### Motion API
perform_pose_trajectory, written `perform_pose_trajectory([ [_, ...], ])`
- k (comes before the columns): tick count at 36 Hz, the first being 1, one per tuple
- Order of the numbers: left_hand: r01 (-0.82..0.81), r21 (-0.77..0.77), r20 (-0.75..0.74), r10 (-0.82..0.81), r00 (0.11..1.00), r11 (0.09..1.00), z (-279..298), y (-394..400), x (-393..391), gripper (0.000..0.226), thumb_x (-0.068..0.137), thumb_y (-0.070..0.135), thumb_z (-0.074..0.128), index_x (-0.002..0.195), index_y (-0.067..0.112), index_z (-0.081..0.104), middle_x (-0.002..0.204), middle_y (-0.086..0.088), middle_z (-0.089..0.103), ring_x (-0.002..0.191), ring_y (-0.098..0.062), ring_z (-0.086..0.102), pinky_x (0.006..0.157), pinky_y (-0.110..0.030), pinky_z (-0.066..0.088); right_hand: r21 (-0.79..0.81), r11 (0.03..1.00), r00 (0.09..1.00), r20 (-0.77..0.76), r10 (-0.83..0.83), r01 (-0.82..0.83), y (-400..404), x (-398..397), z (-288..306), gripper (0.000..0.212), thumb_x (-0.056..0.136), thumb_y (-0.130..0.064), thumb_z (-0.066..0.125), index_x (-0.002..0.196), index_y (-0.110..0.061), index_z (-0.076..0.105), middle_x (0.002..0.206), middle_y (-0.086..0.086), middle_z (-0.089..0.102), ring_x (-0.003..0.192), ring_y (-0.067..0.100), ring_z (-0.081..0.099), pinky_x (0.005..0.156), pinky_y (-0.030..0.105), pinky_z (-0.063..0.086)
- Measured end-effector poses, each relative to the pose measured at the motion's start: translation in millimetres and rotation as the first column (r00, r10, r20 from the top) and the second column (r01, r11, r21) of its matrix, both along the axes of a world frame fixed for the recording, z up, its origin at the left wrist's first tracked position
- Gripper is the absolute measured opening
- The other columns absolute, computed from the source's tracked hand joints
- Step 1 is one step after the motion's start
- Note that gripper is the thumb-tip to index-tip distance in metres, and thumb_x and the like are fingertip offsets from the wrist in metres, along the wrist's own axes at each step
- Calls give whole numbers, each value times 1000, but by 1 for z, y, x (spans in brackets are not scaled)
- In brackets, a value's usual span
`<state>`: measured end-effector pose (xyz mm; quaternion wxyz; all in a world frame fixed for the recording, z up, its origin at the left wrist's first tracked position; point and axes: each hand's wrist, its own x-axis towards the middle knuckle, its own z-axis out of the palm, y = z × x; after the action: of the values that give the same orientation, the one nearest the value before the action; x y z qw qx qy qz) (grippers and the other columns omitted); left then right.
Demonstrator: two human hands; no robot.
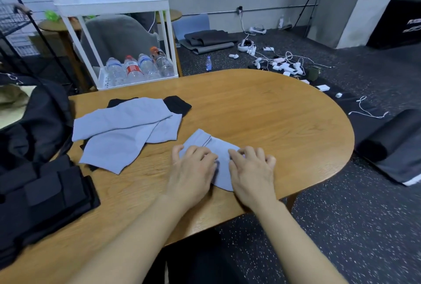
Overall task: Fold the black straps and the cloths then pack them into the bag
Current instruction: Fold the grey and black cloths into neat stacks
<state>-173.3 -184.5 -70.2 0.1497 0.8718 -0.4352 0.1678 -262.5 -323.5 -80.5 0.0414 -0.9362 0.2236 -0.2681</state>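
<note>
A small folded grey-blue cloth (210, 144) lies on the wooden table (273, 119) in front of me. My left hand (193, 169) rests on its left part with the fingers lightly bent. My right hand (252, 169) rests on its right part, fingertips curled onto the fabric. A pile of unfolded grey-blue cloths (123, 131) lies further left, with black straps (177, 104) showing under it. Folded black straps (47, 192) are stacked at the table's left edge. The black bag (38, 119) sits at the far left.
A white cart (109, 5) with several water bottles (139, 67) stands behind the table, and a person stands behind it. Cables and white devices (280, 62) are scattered on the floor. A rolled black mat (391, 135) lies at the right.
</note>
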Motion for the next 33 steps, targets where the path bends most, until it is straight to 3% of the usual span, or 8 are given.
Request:
perform_pose_trajectory([
  [5, -163, 40, -72, 166, 984, 986, -5, -1, -38, 35, 93, 44, 33, 86, 31, 65, 88, 13, 61, 87, -15, 59, 82, -39, 25, 21, 983, 967, -181, 182, -181, -21, 15, 7, 46, 89, -38, 24, 106, -31, 66, 106, -9, 63, 99, 23, 49, 76, 36, 17],
  [7, -212, 69, -94, 218, 971, 975, -6, 1, -42, 38, 93, 49, 32, 85, 31, 65, 89, 13, 61, 88, -14, 58, 84, -40, 25, 9, 979, 952, -232, 199, -202, -25, 17, 8, 57, 88, -42, 13, 108, -31, 65, 108, -10, 62, 102, 21, 47, 76, 35, 15],
  [10, -215, 93, -110, 224, 968, 972, -4, 6, -37, 45, 94, 53, 25, 88, 31, 64, 91, 14, 59, 92, -13, 58, 91, -40, 23, 49, 986, 968, -186, 167, -161, -23, 14, 5, 50, 89, -39, 22, 96, -29, 71, 97, -7, 63, 89, 24, 53, 74, 36, 17],
  [15, -149, 104, -148, 163, 975, 983, 0, 23, -16, 47, 94, 55, 19, 97, 32, 61, 100, 16, 57, 102, -10, 56, 104, -45, 14, 21, 995, 990, -96, 101, -100, -8, 4, -5, 34, 86, -34, 38, 86, -29, 71, 87, -6, 60, 77, 24, 54, 70, 35, 19],
  [23, -3, 111, -169, 22, 985, 994, -2, 46, 13, 40, 94, 56, 26, 105, 34, 57, 110, 19, 56, 112, -9, 53, 111, -47, 2, -26, 997, 996, -53, 74, -75, 25, -12, -14, 22, 84, -30, 45, 91, -24, 66, 90, -2, 56, 79, 24, 51, 73, 37, 23],
  [28, 63, 128, -186, -39, 982, 990, 2, 52, 20, 45, 91, 58, 24, 110, 33, 56, 117, 18, 54, 119, -8, 49, 112, -46, 1, 2, 998, 997, -54, 60, -60, 38, -15, -13, 29, 85, -32, 40, 92, -22, 67, 91, -1, 56, 81, 24, 52, 75, 38, 25],
  [33, 117, -13, -205, -117, 972, 993, 3, 61, 14, 37, 92, 55, 36, 106, 32, 61, 115, 19, 56, 115, -6, 51, 112, -45, 8, 119, 982, 989, 52, 141, -146, 32, -23, -9, 32, 88, -33, 44, 104, -25, 70, 97, -4, 60, 93, 21, 50, 79, 35, 25],
])
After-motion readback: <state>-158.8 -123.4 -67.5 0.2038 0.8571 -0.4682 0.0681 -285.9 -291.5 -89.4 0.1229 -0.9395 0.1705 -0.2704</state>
